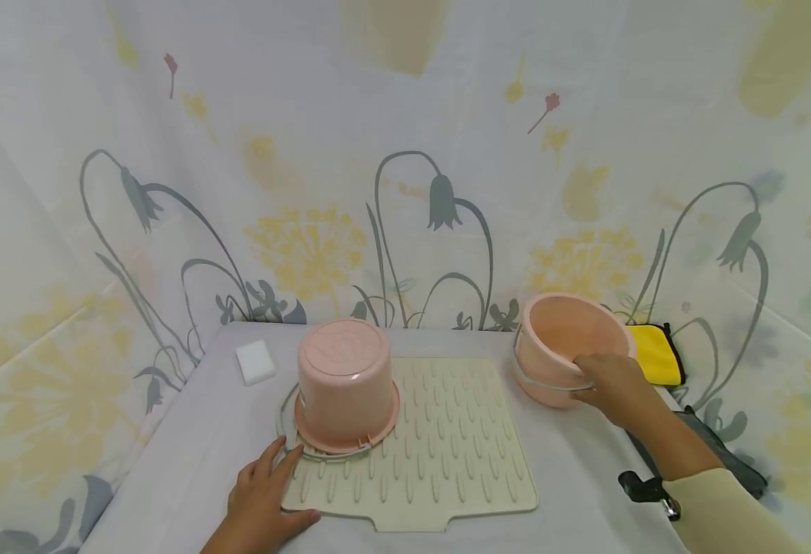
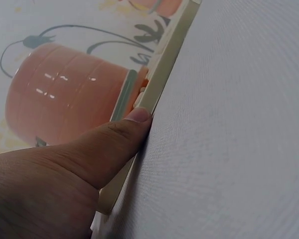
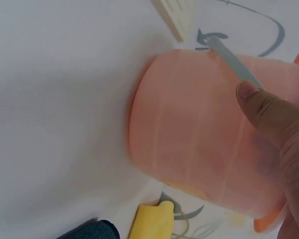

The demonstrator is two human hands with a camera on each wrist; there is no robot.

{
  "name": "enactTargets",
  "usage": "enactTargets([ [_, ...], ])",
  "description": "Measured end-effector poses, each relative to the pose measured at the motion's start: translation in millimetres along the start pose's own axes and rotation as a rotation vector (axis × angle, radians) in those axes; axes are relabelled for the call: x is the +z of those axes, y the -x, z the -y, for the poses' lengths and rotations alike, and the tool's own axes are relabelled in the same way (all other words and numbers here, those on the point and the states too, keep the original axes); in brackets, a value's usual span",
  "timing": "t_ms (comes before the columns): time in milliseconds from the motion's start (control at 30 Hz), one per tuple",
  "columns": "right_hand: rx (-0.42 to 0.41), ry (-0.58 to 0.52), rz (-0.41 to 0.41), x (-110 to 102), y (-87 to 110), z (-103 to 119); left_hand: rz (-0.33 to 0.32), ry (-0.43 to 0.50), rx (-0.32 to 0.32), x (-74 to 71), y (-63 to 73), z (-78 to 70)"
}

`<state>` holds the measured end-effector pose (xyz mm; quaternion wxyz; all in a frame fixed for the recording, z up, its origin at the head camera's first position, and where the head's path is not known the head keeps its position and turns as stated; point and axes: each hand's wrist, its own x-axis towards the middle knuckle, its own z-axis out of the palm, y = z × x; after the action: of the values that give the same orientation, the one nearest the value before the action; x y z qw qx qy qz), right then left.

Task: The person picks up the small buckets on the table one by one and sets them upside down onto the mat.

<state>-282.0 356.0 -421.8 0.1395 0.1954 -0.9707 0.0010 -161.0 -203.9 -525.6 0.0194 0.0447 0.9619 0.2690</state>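
A pink bucket [image 1: 345, 385] stands upside down on the cream ridged drainer mat [image 1: 461, 431], its grey handle [image 1: 329, 457] lying round the rim. My left hand [image 1: 256, 492] spreads over the mat's front left corner, fingertips close to that handle. In the left wrist view the thumb [image 2: 127, 129] touches the mat's front edge. At the right, my right hand [image 1: 609, 388] grips the rim of a second, upright pink bucket [image 1: 540, 350]. Its thumb [image 3: 261, 102] lies outside against the wall by the grey handle [image 3: 234, 62]; the fingers are hidden inside.
A white block like a sponge [image 1: 255, 362] lies at the table's back left. Behind the upright bucket is a yellow folded cloth [image 1: 657, 354], and a dark grey item [image 1: 720, 454] lies partly behind my right forearm. A flower-printed curtain [image 1: 308, 154] hangs behind the table.
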Motion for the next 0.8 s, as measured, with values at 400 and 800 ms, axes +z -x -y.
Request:
enactTargets([
  [400, 0.007, -0.032, -0.061, -7, 17.4, 15, 0.032, 0.027, -0.029, -4.1, -2.3, -0.6],
  [800, 0.123, -0.153, -0.097, -11, 32.3, 47, 0.016, -0.002, -0.012, -4.1, -4.7, 1.4],
])
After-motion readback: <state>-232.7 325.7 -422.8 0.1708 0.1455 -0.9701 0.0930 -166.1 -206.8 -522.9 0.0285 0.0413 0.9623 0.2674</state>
